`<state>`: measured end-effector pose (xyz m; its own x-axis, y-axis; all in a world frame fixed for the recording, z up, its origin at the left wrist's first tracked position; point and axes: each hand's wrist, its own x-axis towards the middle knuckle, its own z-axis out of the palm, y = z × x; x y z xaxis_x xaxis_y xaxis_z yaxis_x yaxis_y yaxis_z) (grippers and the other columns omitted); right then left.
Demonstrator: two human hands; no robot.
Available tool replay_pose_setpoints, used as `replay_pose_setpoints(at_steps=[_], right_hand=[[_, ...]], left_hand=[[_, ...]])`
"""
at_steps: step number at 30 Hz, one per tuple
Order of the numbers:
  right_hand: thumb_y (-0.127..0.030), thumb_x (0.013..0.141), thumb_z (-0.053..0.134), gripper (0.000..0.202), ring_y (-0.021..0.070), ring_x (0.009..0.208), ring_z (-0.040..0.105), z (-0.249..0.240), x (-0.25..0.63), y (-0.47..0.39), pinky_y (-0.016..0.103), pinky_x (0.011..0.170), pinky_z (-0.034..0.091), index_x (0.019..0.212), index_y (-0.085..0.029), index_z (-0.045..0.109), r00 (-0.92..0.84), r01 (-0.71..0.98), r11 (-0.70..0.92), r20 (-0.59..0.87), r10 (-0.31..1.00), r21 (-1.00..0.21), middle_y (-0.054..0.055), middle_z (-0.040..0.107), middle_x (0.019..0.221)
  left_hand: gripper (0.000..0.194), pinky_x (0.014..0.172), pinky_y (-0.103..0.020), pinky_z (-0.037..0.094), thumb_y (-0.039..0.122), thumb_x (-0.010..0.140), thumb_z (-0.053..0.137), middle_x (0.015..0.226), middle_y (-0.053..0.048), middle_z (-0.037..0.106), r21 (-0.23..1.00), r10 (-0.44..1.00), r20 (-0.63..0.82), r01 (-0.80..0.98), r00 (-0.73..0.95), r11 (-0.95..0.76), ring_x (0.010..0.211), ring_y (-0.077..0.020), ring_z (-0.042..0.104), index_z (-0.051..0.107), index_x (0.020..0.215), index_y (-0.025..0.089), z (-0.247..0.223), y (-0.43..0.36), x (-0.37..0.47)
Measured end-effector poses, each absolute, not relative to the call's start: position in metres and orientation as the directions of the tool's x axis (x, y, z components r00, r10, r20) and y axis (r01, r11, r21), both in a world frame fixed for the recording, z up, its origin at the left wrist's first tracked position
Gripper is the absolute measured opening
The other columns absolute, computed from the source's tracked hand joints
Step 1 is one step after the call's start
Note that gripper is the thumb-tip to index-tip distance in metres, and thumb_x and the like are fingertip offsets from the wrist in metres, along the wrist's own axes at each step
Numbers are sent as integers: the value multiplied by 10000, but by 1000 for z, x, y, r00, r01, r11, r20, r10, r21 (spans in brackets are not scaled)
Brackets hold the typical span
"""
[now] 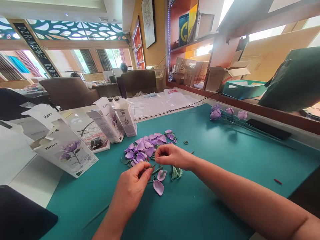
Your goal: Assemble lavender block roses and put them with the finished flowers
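My left hand [132, 186] is closed in a pinch on a small dark green piece [153, 166], whose thin end sticks out past the fingertips. Just above it, my right hand [172, 156] is curled with thumb and fingertips together; whatever is between them is hidden. Behind both hands lies a heap of purple plastic petals [143, 146]. Two pale lilac petals [158, 187] rest below the fingers, beside short green stem pieces [157, 170]. Green leaves [176, 173] lie under my right wrist. A long green stem [96, 216] runs out from beneath my left forearm.
Opened white flower boxes [72, 153] stand at the left on the green mat [212, 206]. Finished purple roses [215, 112] lie at the far right near a black bar [268, 128]. A small red stick [277, 181] and a green ring [186, 142] lie on the mat.
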<state>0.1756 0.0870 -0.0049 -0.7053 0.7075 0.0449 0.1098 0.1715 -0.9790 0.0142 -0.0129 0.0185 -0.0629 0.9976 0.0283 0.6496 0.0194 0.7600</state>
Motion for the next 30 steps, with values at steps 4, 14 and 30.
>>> replay_pose_setpoints(at_steps=[4, 14, 30], right_hand=[[-262, 744, 612, 129, 67, 583, 433, -6, 176, 86, 197, 533, 328, 727, -140, 569, -720, 99, 141, 27, 693, -985, -46, 513, 643], [-273, 744, 628, 143, 69, 591, 454, -8, 177, 83, 189, 530, 338, 755, -138, 582, -717, 125, 150, 15, 696, -981, -39, 537, 660], [-318, 756, 624, 183, 81, 594, 429, 0, 173, 69, 209, 534, 337, 754, -135, 620, -629, 112, 149, 46, 776, -982, -20, 540, 675]], left_hand=[[312, 521, -252, 346, 480, 810, 450, 593, 32, 545, 745, 998, 20, 666, -56, 23, 558, -148, 456, 643, 802, 235, 17, -13, 14], [286, 509, -245, 335, 464, 813, 464, 588, 44, 547, 743, 998, 12, 669, -61, 32, 550, -135, 443, 633, 786, 235, 17, -12, 15], [260, 533, -251, 346, 453, 837, 440, 622, 44, 582, 734, 995, 40, 679, -91, 33, 576, -144, 489, 594, 789, 249, 15, -13, 16]])
